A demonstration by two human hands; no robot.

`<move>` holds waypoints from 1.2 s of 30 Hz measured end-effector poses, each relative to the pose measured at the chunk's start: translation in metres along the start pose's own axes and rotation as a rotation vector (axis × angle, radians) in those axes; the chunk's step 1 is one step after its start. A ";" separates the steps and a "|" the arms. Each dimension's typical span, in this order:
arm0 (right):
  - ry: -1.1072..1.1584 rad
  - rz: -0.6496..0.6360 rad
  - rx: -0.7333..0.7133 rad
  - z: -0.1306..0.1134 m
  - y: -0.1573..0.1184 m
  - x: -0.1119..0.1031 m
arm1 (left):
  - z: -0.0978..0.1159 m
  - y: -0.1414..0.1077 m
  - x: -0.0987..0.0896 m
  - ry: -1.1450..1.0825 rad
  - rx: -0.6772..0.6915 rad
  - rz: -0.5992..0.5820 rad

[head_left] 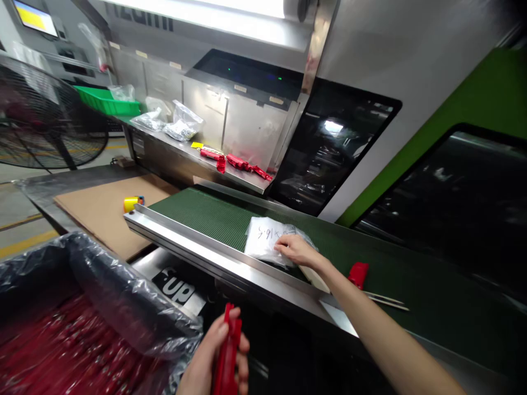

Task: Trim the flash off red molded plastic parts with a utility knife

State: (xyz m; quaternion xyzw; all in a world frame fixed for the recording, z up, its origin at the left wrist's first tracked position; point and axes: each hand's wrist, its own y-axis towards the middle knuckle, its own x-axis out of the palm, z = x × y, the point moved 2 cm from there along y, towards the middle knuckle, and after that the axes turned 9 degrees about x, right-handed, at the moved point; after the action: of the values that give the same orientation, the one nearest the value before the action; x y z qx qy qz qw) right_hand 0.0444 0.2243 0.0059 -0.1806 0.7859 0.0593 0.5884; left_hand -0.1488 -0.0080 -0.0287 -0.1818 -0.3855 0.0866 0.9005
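Note:
My left hand [206,357] is closed around a long red plastic part [225,362] at the bottom of the head view. Its lower end runs out of the picture. Over the green conveyor belt, my right hand [298,249] has its fingers pinched at a clear and white plastic bag [261,241] with handwriting on it. The bag lies on the belt near the metal side rail. Farther right on the belt are another red part [358,274] and thin pale sticks [387,300], partly behind my right forearm.
A plastic-lined bin [158,318] with many red parts stands at lower left. Behind the conveyor belt [197,211], a metal shelf [242,178] bears red pieces [236,161] and filled bags [181,123]. A yellow roll [132,204] rests on cardboard [99,211]; a fan [45,118] stands left.

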 end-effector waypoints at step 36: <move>0.814 0.326 0.257 -0.047 -0.190 0.022 | 0.004 0.026 0.081 0.469 0.367 -0.380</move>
State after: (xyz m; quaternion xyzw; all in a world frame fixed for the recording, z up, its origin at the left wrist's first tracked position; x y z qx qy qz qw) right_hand 0.0639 0.0288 0.0218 0.0112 0.9723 -0.0226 0.2322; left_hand -0.0965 0.0412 0.0178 0.0434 -0.1730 -0.0589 0.9822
